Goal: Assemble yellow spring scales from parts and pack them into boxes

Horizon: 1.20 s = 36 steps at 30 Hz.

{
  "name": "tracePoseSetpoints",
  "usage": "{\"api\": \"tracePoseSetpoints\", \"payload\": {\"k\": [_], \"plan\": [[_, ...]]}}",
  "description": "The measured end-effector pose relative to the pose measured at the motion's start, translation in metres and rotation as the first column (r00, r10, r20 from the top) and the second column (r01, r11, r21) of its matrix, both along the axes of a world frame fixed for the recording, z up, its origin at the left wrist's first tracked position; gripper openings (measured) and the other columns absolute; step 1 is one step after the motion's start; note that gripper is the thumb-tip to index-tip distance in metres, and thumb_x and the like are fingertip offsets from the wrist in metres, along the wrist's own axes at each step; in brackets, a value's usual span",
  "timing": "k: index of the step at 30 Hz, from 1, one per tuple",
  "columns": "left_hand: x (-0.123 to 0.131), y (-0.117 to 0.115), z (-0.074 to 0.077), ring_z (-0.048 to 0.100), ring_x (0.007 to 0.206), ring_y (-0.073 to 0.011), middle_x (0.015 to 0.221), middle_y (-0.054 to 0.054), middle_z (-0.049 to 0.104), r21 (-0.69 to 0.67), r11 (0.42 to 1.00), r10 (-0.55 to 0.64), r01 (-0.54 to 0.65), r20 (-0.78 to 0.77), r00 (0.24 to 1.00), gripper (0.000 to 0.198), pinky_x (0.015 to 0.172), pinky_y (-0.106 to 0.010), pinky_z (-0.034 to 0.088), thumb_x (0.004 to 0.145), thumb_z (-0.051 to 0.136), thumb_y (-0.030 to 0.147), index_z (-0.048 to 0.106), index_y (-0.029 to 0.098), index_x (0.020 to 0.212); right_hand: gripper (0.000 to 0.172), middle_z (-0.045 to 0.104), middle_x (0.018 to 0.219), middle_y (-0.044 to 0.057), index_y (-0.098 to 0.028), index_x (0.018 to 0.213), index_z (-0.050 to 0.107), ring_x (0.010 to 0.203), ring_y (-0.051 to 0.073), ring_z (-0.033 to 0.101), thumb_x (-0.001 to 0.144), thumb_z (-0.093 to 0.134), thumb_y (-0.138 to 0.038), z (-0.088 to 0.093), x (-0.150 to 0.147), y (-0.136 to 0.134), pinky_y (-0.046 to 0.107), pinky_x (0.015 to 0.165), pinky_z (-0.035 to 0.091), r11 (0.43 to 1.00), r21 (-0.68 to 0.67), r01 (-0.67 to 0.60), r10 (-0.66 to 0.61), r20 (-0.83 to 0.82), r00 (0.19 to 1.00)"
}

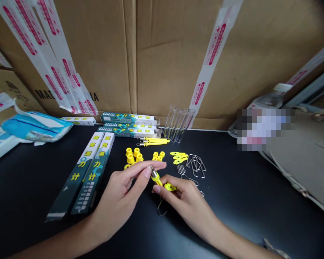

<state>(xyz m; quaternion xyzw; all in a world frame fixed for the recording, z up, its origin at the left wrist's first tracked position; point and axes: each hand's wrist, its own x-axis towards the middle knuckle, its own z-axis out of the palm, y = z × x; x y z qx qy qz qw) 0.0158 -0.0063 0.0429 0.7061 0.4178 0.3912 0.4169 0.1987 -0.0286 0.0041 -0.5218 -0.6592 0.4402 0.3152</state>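
My left hand has its thumb and fingers closed at the silvery metal spring on top of a small yellow plastic rod. Lower down, my right hand pinches that rod between thumb and fingers. A flat yellow tab pokes out by the right fingers; whether it joins the rod is hidden. Below the right thumb, a metal hook hangs or lies, its upper end covered. Just beyond the hands are yellow flanged caps, smaller yellow rings, yellow tabs and coiled springs.
Bent metal hooks lie at right. Yellow rods with springs and clear tubes stand farther back. Spring scale boxes lie left. A blue packet, a bottle, a grey bag and cardboard border the table.
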Motion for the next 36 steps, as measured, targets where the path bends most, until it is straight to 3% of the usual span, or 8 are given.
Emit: {"api": "tracePoseSetpoints", "payload": {"k": [7, 20, 27, 36], "plan": [[-0.0004, 0.0005, -0.0007, 0.07, 0.111, -0.0135, 0.114, 0.003, 0.078, -0.008, 1.0, 0.027, -0.027, -0.007, 1.0, 0.033, 0.1, -0.017, 0.051, 0.102, 0.045, 0.025, 0.076, 0.023, 0.112, 0.037, 0.05, 0.065, -0.005, -0.019, 0.078, 0.064, 0.059, 0.011, 0.039, 0.097, 0.055, -0.049, -0.0043, 0.0004, 0.0008, 0.025, 0.056, 0.029, 1.0, -0.011, -0.001, 0.001, -0.014, 1.0], [-0.0017, 0.0064, 0.0037, 0.075, 0.083, -0.0139, 0.084, 0.005, 0.079, -0.166, 0.985, -0.021, 0.051, 0.176, 0.984, 0.029, 0.08, -0.015, 0.057, 0.095, 0.053, 0.019, 0.079, 0.023, 0.083, 0.03, 0.052, 0.064, -0.006, -0.019, 0.078, 0.067, 0.057, 0.01, 0.042, 0.096, 0.061, -0.042, 0.0007, 0.0004, 0.0014, 0.023, 0.055, 0.029, 1.0, -0.019, 0.01, -0.011, -0.042, 0.999], [-0.0027, 0.0042, 0.0019, 0.074, 0.083, -0.0127, 0.085, 0.005, 0.08, -0.205, 0.975, -0.039, 0.085, 0.219, 0.975, 0.026, 0.08, -0.013, 0.056, 0.094, 0.057, 0.02, 0.081, 0.026, 0.086, 0.025, 0.055, 0.063, -0.006, -0.02, 0.082, 0.071, 0.057, 0.01, 0.042, 0.094, 0.063, -0.04, -0.0002, 0.0019, 0.0017, 0.023, 0.054, 0.029, 0.999, -0.023, 0.028, -0.028, -0.038, 0.999], [0.0015, -0.0009, 0.002, 0.071, 0.069, -0.0116, 0.073, 0.005, 0.077, -0.218, 0.975, 0.084, -0.042, 0.189, 0.978, 0.017, 0.067, -0.011, 0.056, 0.085, 0.064, 0.019, 0.08, 0.023, 0.079, 0.024, 0.057, 0.064, -0.005, -0.018, 0.078, 0.071, 0.058, 0.01, 0.043, 0.093, 0.064, -0.036, 0.0021, -0.0011, 0.0037, 0.022, 0.055, 0.031, 0.999, -0.021, 0.025, -0.025, -0.025, 0.999]]}}
